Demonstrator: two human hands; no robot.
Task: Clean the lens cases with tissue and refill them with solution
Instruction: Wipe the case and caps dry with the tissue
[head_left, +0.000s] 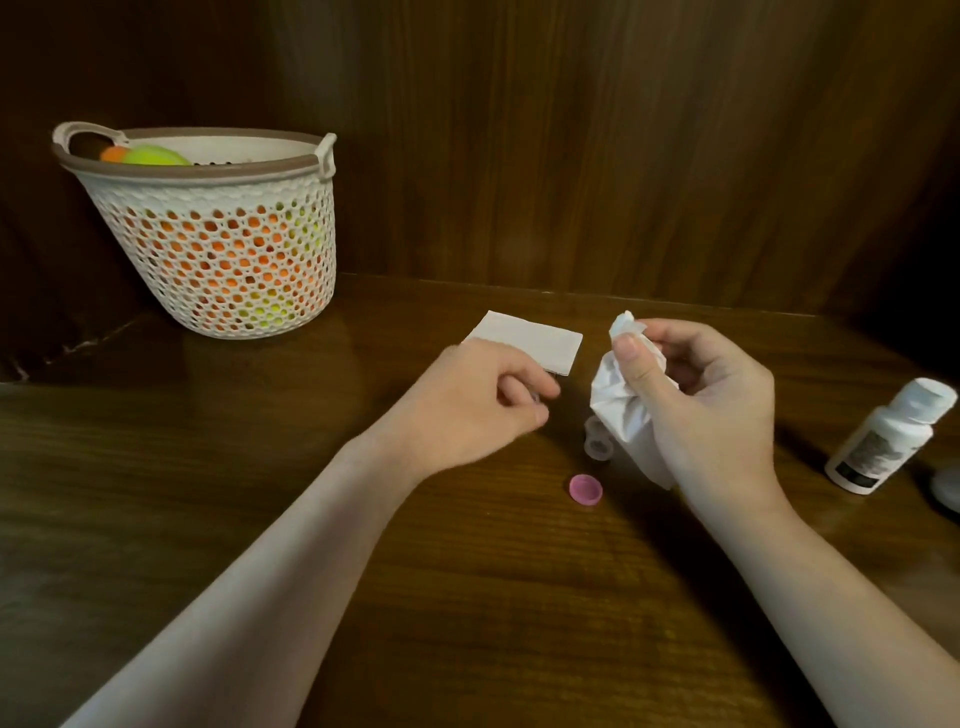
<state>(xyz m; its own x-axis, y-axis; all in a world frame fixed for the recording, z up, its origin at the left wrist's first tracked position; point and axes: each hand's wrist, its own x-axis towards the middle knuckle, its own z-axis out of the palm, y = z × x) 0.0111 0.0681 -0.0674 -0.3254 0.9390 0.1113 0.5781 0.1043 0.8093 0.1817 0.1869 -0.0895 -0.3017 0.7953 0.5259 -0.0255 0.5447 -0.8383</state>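
Note:
My right hand (711, 405) grips a crumpled white tissue (623, 410), its thumb pressed on the tissue's twisted top. Just below the tissue a clear lens case (597, 444) stands on the wooden table, partly hidden by it. A pink cap (586, 489) lies on the table in front of the case. My left hand (478, 400) hovers left of the case with its fingers curled, and it seems to pinch a small pale cap (536, 399) between thumb and fingertips. The white solution bottle (888, 439) stands at the right.
A folded white tissue (535, 340) lies flat behind my left hand. At the back left stands a white perforated basket (223, 244) holding orange and green things. A grey object (948, 488) shows at the right edge. Wooden panels close off the back.

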